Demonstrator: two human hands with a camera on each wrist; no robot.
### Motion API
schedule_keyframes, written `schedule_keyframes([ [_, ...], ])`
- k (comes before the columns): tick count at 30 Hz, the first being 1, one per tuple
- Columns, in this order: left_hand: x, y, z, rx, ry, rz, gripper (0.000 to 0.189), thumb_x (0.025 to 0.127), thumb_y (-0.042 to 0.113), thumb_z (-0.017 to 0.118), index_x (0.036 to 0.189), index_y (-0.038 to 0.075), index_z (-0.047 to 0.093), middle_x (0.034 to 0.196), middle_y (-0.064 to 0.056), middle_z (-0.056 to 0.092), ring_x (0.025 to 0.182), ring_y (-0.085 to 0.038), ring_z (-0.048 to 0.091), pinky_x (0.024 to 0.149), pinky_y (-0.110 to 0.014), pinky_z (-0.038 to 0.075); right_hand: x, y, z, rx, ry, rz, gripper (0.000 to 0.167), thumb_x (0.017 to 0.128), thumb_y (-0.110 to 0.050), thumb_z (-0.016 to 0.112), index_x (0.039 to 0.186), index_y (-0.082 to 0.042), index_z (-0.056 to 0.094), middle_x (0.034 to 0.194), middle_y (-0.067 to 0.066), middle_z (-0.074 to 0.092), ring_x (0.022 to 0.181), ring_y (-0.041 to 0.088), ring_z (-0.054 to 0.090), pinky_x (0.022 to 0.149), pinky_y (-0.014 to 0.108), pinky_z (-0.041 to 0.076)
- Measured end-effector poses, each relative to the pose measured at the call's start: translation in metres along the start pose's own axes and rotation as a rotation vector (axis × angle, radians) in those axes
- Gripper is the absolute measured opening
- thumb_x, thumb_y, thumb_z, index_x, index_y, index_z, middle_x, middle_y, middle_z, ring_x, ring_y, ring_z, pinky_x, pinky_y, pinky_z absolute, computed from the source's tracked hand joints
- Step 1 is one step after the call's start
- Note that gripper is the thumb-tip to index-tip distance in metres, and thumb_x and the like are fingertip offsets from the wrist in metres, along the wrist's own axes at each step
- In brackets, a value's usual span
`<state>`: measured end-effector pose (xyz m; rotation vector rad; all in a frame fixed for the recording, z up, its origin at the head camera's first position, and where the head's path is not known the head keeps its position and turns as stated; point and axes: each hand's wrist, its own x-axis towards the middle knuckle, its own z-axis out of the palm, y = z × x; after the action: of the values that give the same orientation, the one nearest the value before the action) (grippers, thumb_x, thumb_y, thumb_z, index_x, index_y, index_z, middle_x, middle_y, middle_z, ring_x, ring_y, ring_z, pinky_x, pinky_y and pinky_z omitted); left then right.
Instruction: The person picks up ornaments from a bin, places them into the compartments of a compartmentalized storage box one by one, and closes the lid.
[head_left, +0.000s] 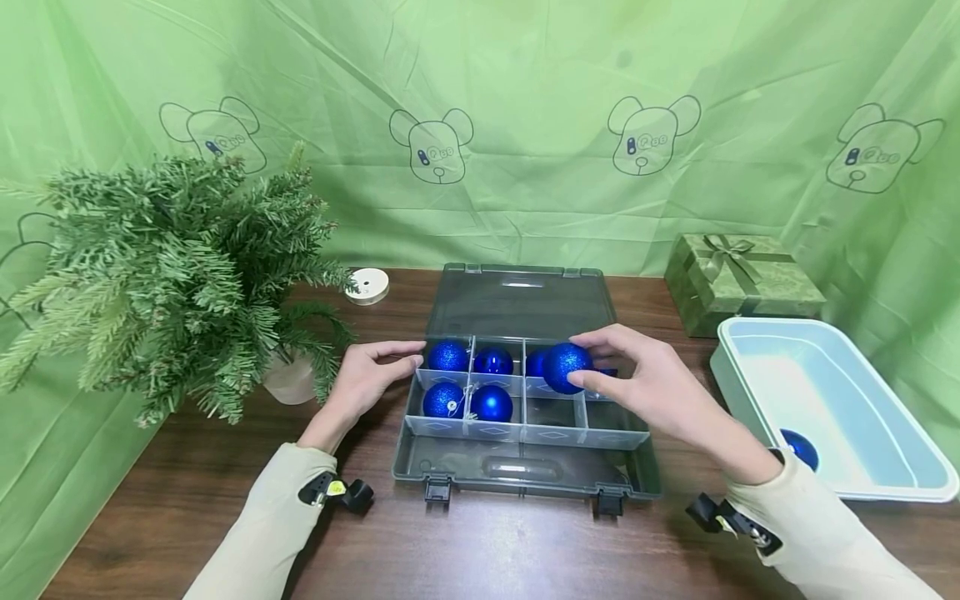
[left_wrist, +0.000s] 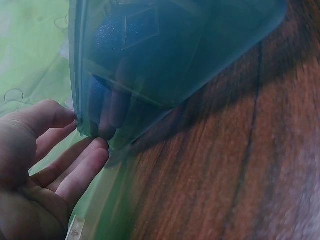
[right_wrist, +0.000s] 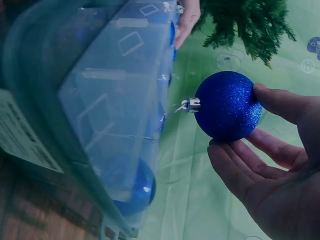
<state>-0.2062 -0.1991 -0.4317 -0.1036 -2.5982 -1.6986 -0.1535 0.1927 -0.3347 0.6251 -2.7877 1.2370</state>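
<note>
Between thumb and fingertips, my right hand [head_left: 652,379] pinches a blue glitter Christmas ball [head_left: 567,367] above the back row of a divided plastic storage box [head_left: 525,486]. Its silver cap and loop point toward the box in the right wrist view. The dark translucent box lies with its lid [head_left: 521,304] folded back. A glitter ball [head_left: 447,356] and a shiny ball [head_left: 492,362] sit in the back row, another partly hidden behind the held one. In front are a glitter ball [head_left: 443,400] and a smoother ball [head_left: 492,403]. My left hand [head_left: 363,375] holds the box's left rim.
A light-blue tub [head_left: 847,392] at the right contains another blue ball [head_left: 799,449]. Behind it stands a green gift box [head_left: 738,275] with a bow. An artificial fir tree [head_left: 202,275] stands at the left, near a white ribbon spool [head_left: 367,286].
</note>
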Motion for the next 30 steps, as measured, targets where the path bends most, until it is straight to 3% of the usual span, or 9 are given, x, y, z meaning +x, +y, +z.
schedule_keyframes([
  [8,0.0,0.001,0.0,-0.004,-0.004,0.004,0.03,0.094,0.024,0.084,0.121,0.013,0.082,0.117,-0.004,0.079,0.122,-0.022,0.067,0.107,-0.039,0.047,0.002,0.009,0.013,-0.017,-0.056,-0.098,0.04,0.092,-0.023,0.087,0.129,-0.014,0.073,0.125,-0.001,0.072,0.114,0.022,0.069,0.095,0.047,0.059],
  [16,0.0,0.001,0.0,-0.008,-0.003,0.006,0.03,0.094,0.023,0.085,0.121,0.012,0.082,0.116,-0.005,0.079,0.122,-0.021,0.067,0.107,-0.038,0.048,0.001,0.011,0.018,-0.07,-0.131,-0.136,0.041,0.092,-0.019,0.087,0.13,-0.012,0.073,0.126,0.001,0.071,0.117,0.026,0.068,0.094,0.052,0.058],
  [30,-0.001,0.0,0.0,-0.002,-0.001,0.007,0.029,0.094,0.023,0.084,0.121,0.013,0.083,0.117,-0.005,0.079,0.122,-0.021,0.067,0.107,-0.039,0.048,0.001,0.015,0.026,-0.172,-0.183,-0.181,0.042,0.091,-0.016,0.087,0.13,-0.008,0.072,0.127,0.006,0.072,0.118,0.03,0.068,0.099,0.053,0.056],
])
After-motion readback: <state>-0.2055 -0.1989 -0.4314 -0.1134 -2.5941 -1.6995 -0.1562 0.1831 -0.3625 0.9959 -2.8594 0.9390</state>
